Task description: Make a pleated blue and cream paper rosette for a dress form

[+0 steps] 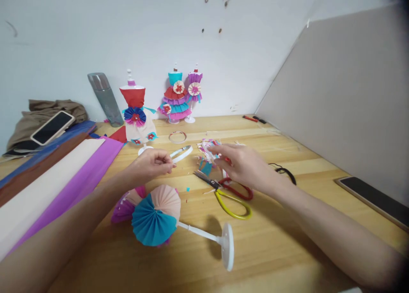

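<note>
My left hand [157, 163] is closed in a pinch, beside a roll of white tape [182, 155]; whatever its fingertips hold is too small to make out. My right hand [236, 163] hovers over a pile of paper scraps [206, 150], fingers apart and empty. Below it lie scissors [234, 207] with red and yellow handles, blades pointing left. Nearer to me, a small dress form [204, 232] lies on its side, its white round base to the right. A pleated paper fan [155, 218] in teal and pale pink covers its body.
Three dressed forms stand at the wall, one in a red top [132, 97]. Crepe paper sheets [64, 173], a phone [53, 127] and a grey bottle [107, 101] are at left. Another phone [373, 199] and a black cord [287, 173] lie right.
</note>
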The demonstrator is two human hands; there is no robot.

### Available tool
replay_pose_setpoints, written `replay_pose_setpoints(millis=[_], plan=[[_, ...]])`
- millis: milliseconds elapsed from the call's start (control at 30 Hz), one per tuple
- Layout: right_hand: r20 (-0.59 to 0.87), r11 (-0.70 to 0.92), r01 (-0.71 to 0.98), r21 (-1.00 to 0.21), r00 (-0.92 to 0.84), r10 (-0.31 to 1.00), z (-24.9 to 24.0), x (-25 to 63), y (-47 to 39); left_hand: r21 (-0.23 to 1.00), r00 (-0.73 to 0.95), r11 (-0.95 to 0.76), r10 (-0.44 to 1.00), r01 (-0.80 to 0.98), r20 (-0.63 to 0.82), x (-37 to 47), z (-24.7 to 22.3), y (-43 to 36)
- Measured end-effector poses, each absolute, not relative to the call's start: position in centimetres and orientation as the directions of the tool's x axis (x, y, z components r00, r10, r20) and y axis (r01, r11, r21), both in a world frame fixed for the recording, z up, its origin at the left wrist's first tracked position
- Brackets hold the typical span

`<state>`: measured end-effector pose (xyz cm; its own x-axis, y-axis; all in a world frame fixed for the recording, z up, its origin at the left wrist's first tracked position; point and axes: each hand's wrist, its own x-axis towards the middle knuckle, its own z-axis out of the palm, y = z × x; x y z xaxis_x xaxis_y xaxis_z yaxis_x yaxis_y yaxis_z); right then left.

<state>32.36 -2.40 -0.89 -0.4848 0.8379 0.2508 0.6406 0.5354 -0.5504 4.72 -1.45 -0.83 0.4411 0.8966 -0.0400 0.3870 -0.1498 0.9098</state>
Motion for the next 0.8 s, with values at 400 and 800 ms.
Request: replay_pose_setpoints(millis=[400, 800], plan=[[0.176, 0.789, 0.391, -0.474, -0.836, 0.52, -2.3, 29.0, 3.8, 0.9, 0.468, -0.177, 0.883, 0.398, -0.034, 3.4, 0.1, -1.6], [0.466, 0.8, 0.325, -0.504, -0.677, 0.569, -2.2, 26.9, 2.3, 0.929, 0.331, -0.077, 0.942, 0.362, -0.051, 3.2, 1.0, -1.9]])
